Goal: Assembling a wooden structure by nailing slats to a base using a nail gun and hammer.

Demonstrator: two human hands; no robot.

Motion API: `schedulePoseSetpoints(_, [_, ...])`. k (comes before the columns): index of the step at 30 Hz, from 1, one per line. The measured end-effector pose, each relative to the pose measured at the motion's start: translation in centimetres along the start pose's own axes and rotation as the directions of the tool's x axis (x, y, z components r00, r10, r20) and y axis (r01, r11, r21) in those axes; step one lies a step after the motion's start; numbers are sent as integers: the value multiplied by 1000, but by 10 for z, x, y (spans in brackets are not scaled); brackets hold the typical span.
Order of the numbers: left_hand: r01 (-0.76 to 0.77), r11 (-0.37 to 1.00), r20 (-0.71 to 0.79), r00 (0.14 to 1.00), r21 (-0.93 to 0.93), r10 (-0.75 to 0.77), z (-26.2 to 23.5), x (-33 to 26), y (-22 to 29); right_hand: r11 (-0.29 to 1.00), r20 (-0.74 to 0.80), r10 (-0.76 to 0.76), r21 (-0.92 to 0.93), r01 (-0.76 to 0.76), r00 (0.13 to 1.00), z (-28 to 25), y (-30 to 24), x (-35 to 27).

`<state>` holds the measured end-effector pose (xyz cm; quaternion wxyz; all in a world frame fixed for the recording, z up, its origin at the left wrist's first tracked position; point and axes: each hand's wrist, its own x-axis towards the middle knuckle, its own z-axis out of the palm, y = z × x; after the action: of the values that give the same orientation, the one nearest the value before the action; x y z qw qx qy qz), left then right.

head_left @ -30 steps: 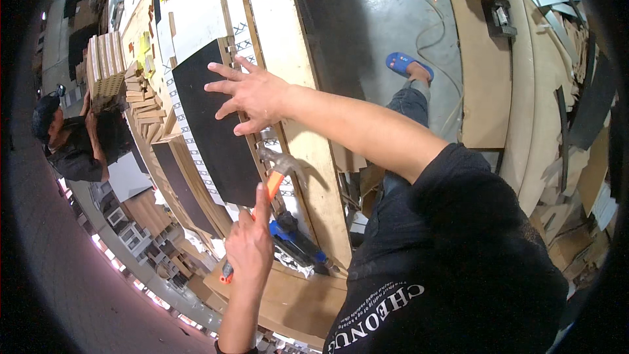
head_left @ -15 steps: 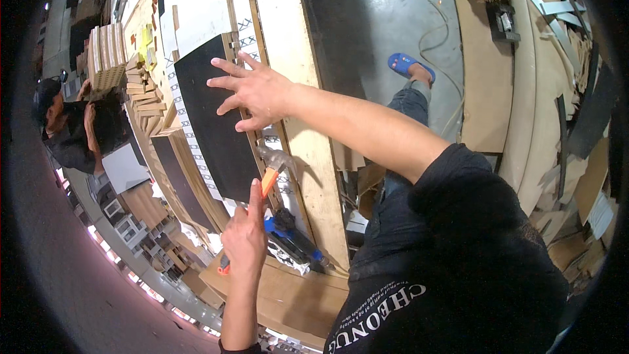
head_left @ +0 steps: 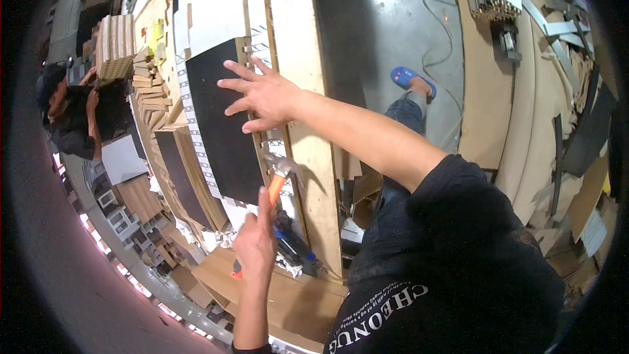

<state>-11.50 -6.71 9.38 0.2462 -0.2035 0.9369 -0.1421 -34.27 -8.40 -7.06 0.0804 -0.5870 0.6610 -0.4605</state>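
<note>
The fingers (head_left: 237,85) of the right hand (head_left: 262,95) are spreading wide and flat, and they are pressing on the edge of a black panel (head_left: 219,131) where it is meeting a narrow wooden strip (head_left: 259,98). The fingers of the left hand (head_left: 255,246) are closing around the orange handle of a hammer (head_left: 274,187), and the metal head of the hammer is hanging just beside the lower end of the wooden strip, near the corner of the black panel. I cannot tell if the head is touching the wood. The black panel is lying on the counter (head_left: 216,0), on top of a white sheet, with a long pale wooden board (head_left: 298,59) running along its right side. A blue power tool (head_left: 295,246) is lying on the counter near the left hand. To the left of the panel, small wooden blocks (head_left: 147,88) are lying in a heap. Another person (head_left: 78,115) in dark clothes is standing at the far left side. On the grey floor (head_left: 393,19), 1 foot in a blue sandal (head_left: 409,78) is showing.
</note>
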Motion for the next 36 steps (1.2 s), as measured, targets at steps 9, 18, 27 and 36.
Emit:
schedulePoseSetpoints(9, [442,528,291,892,-725,-347,50,-128,66,989,101,-104,-91,114,989,-8,-16,-14])
schedulePoseSetpoints(18, [374,-524,637,323,-765,-700,101,-206,72,950,105,-290,-89,300,951,11,-18,-24])
schedulePoseSetpoints(27, [727,385,-96,406,-568,-909,159,-182,46,962,286,-220,-98,257,933,-1,-25,-15])
schedulePoseSetpoints(36, [633,288,42,452,-719,-891,161,-75,67,987,7,-85,-136,85,996,-26,-23,-27])
